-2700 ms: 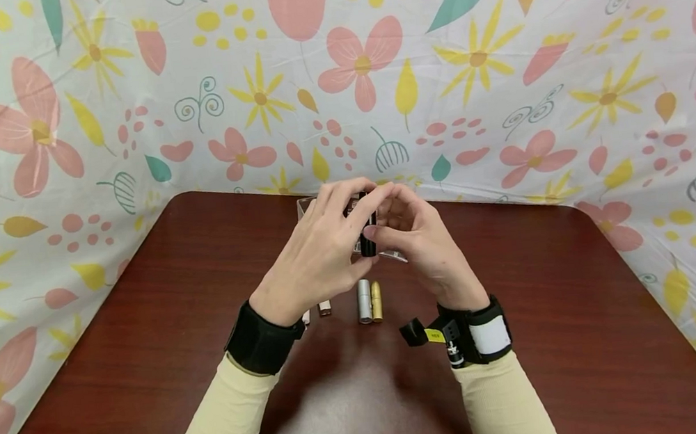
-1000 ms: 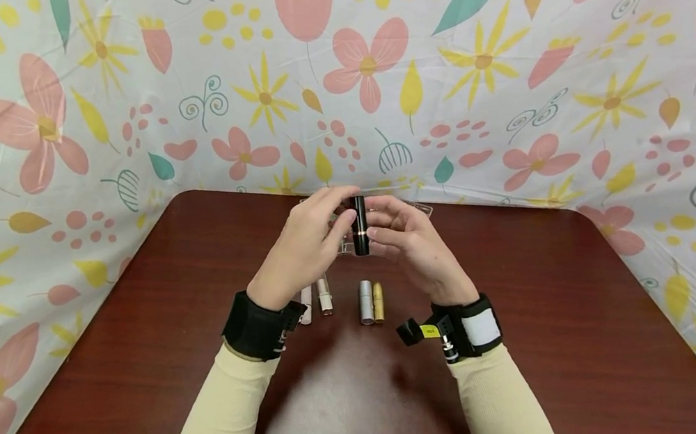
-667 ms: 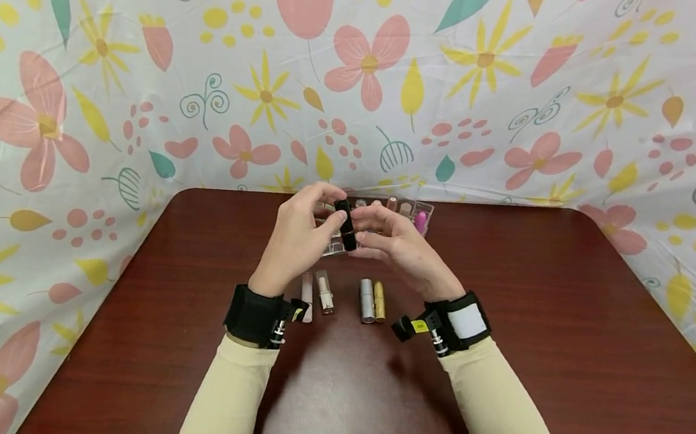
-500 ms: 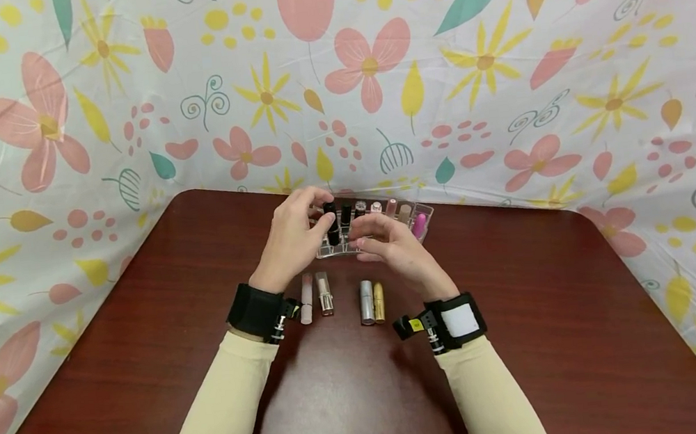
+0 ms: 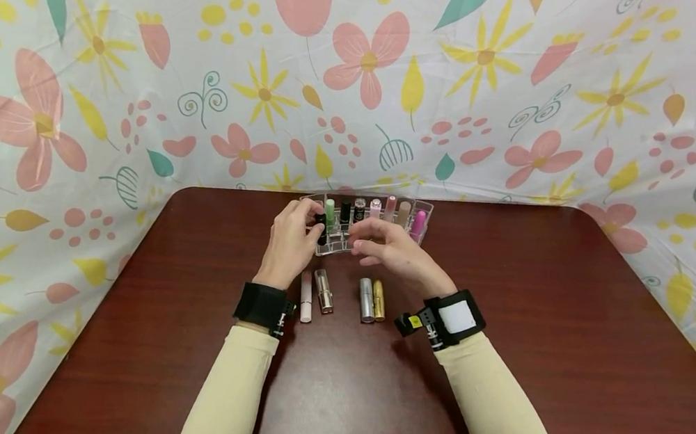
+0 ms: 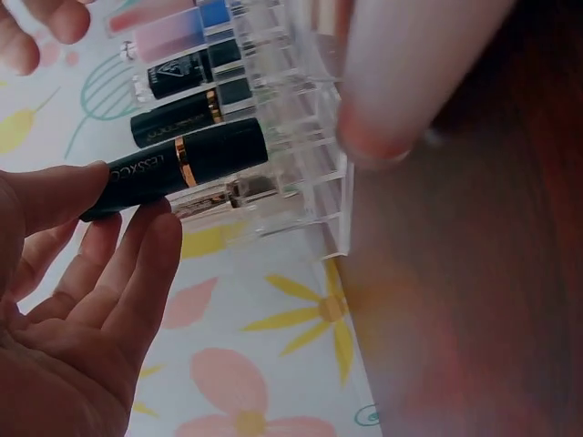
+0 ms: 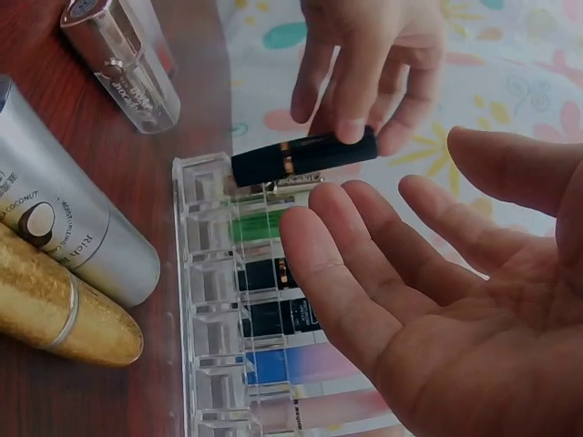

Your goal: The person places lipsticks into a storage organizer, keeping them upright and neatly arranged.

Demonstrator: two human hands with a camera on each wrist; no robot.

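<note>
My left hand [image 5: 286,245] pinches a black lipstick [image 6: 196,164] with a gold ring between thumb and fingers. It holds the lipstick over the left end of a clear tiered lipstick organizer [image 5: 333,248]. In the right wrist view, the lipstick's lower end is close to the end compartment; whether it touches cannot be told. My right hand [image 5: 398,253] hovers before the organizer's middle, fingers loosely bent and holding nothing. Several lipsticks stand in the back row, among them a green one [image 5: 330,208], a brownish one [image 5: 403,213] and a magenta one [image 5: 419,223].
On the dark wood table [image 5: 526,367], a pale pink tube [image 5: 306,299] and a clear-capped lipstick [image 5: 324,292] lie in front of the organizer at left. A silver tube [image 5: 366,300] and a gold tube [image 5: 379,300] lie side by side nearer the middle. Flowered cloth [image 5: 371,131] rises behind.
Both hands held the black lipstick earlier. The right hand has let go, and the left has carried the lipstick left to the organizer's end, uncovering the green lipstick and much of the back row.
</note>
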